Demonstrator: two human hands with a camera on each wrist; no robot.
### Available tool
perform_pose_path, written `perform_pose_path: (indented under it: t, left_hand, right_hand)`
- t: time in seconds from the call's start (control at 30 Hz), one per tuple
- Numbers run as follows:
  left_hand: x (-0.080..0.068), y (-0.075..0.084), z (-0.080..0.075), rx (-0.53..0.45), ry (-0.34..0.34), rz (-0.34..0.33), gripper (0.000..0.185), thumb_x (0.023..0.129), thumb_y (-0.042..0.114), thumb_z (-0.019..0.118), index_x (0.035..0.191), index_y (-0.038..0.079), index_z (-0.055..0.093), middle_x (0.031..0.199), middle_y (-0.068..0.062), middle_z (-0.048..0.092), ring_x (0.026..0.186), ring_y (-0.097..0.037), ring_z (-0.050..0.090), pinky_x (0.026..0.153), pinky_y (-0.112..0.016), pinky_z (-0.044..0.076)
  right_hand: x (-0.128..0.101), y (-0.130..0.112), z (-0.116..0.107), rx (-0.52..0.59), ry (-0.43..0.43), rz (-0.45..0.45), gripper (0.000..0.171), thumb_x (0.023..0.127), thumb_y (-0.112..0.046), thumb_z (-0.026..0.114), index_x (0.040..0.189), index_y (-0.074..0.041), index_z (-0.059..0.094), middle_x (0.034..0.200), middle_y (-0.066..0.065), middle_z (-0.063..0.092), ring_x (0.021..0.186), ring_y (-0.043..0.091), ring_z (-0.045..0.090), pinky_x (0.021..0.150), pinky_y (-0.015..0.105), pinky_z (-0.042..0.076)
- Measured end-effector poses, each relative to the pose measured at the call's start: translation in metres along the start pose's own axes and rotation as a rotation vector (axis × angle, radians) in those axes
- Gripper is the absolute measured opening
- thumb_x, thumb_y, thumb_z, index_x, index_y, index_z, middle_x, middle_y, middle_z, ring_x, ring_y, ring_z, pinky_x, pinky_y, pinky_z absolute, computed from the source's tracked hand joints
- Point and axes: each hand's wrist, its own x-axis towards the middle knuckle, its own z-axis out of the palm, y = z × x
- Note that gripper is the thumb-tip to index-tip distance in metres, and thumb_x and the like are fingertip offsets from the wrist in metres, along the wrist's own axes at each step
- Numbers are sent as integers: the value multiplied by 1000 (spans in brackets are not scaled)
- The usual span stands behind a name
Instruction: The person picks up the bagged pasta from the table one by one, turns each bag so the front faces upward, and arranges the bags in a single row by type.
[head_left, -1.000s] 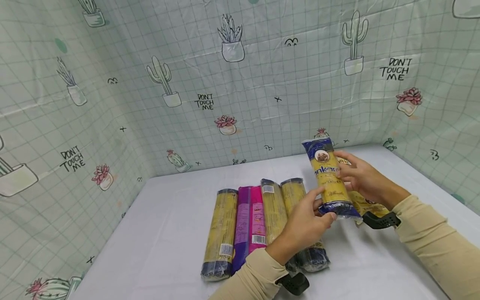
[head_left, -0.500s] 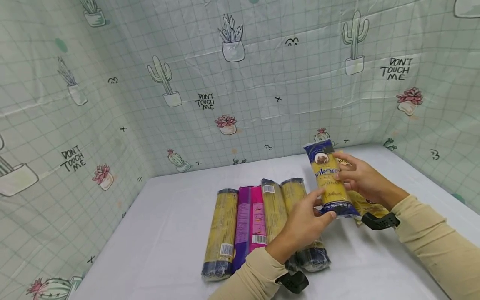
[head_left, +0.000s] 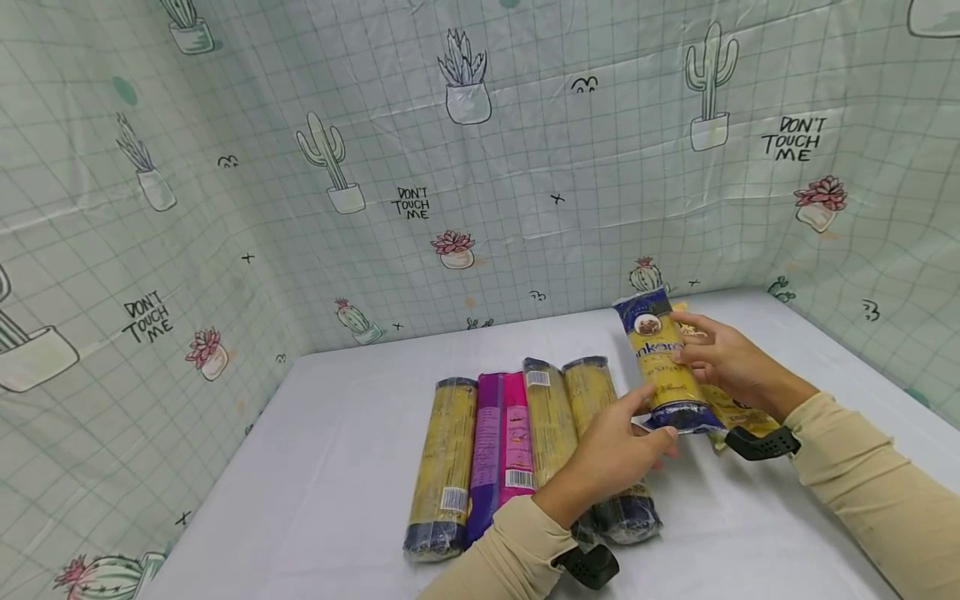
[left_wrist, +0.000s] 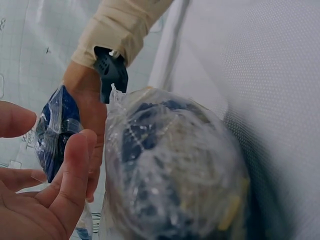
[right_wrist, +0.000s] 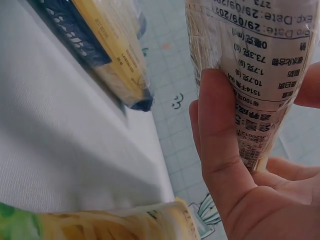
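Note:
In the head view my right hand (head_left: 723, 362) grips a yellow and blue spaghetti packet (head_left: 663, 358) by its right side, tilted above the table. The right wrist view shows the fingers and thumb around the packet's printed back (right_wrist: 255, 65). My left hand (head_left: 611, 446) is at the packet's lower end, its thumb spread below it. In the left wrist view the left fingers (left_wrist: 75, 160) stand spread around the blue sealed end (left_wrist: 57, 132); light contact there is hard to judge. Under the right wrist lies another yellow packet (head_left: 738, 412), partly covered.
Left of the hands, a row of packets lies on the white table (head_left: 322, 467): a yellow one (head_left: 442, 467), a pink and purple one (head_left: 498, 450), and two more yellow ones (head_left: 550, 417), (head_left: 588, 387), partly hidden by the left arm. A patterned cloth (head_left: 525, 167) hangs behind.
The held spaghetti packet has sunk slightly and shifted a little right with the right hand. My left thumb has come away from the packet's lower end. The row has stayed put.

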Motion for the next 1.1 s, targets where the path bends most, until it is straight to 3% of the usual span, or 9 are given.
perform_pose_path:
  t: [0.3,0.43,0.53,0.67,0.8,1.0,1.1]
  left_hand:
    - [1,-1,-1,-4,-10,-18,61,97,20,68,152,18,43,124,10,62,70,-12,68,62,-24,53]
    - [0,1,-1,-18,-12,-37,61,97,22,68,153,18,43,103,8,71,66,-11,67,61,-25,52]
    - [0,1,-1,-51,-21,-51,62,97,24,67,153,17,42,89,6,72,66,-15,68,62,-28,54]
    - [0,1,-1,-97,-31,-62,62,98,24,67,154,17,41,119,5,67,72,-21,70,66,-33,57]
    - [0,0,0,-112,-43,-71,62,98,24,66,154,16,41,140,2,55,76,-23,71,68,-33,58]
    - [2,-3,0,-119,-56,-85,62,98,25,66,154,15,41,140,1,56,78,-24,72,68,-31,57]
    - [4,-5,-1,-175,-81,-95,63,99,24,65,155,12,39,135,-5,62,83,-28,73,72,-29,57]
  right_hand:
    - [3,5,-1,5,-6,30,84,97,-6,55,161,-5,1,151,39,27,99,15,66,79,35,59]
    - [4,6,-1,-2,-2,39,82,98,-8,56,161,-4,3,149,39,30,98,14,66,79,35,59]
    - [4,9,-1,5,0,40,78,98,-8,56,160,0,8,138,33,43,90,8,64,71,28,57]
    - [6,15,1,65,-17,52,75,98,-5,55,158,5,12,126,20,52,87,7,61,70,25,55]
    - [6,18,3,112,-42,61,75,98,-4,54,157,7,8,135,29,45,101,15,66,86,35,57]
    - [4,18,4,67,-32,62,69,100,-9,56,154,10,18,140,33,39,102,16,66,86,34,57]
    - [4,18,3,50,-23,72,64,101,-10,57,152,11,25,140,31,42,102,16,66,86,34,57]
